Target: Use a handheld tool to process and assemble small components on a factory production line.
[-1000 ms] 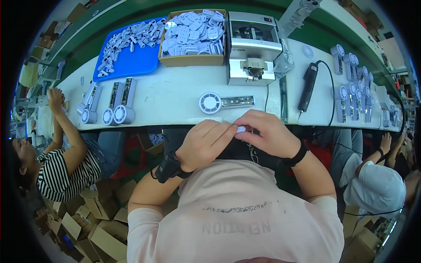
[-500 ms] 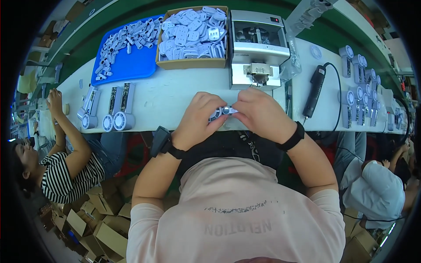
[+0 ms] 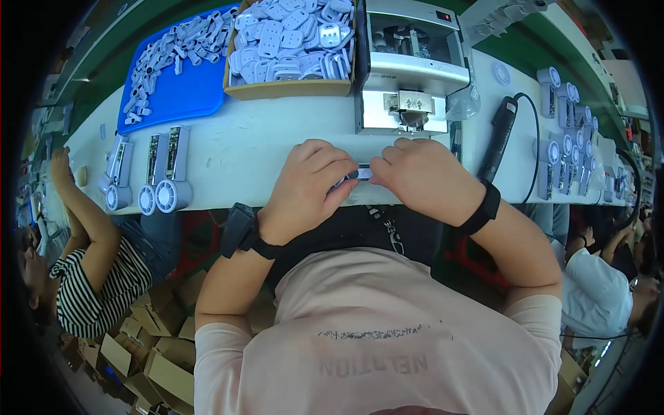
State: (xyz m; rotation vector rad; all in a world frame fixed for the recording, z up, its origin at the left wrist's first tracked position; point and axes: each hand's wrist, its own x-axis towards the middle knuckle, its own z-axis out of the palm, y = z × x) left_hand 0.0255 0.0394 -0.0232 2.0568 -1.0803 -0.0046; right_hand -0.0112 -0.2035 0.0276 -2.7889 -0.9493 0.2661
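Over the table's front edge, my left hand and my right hand meet on a small pale plastic piece with a dark round spot. Its left part is pinched between the thumb and fingers of my left hand, and my right fingertips are closed on its right end. Fingers cover most of it, so its full shape is hidden. Straight ahead stands a grey machine with a clear window. To its left is a cardboard box heaped with pale plastic covers.
A blue tray holds small plastic parts. Handheld fan bodies with bare circuit boards lie at left; more fan bodies stand at right. A black electric screwdriver with its cable lies right of the machine. Co-workers sit on both sides.
My view has shifted slightly, moving the tray, box and fans leftward. My right fingers have turned a little on the piece; both hands still grip it.
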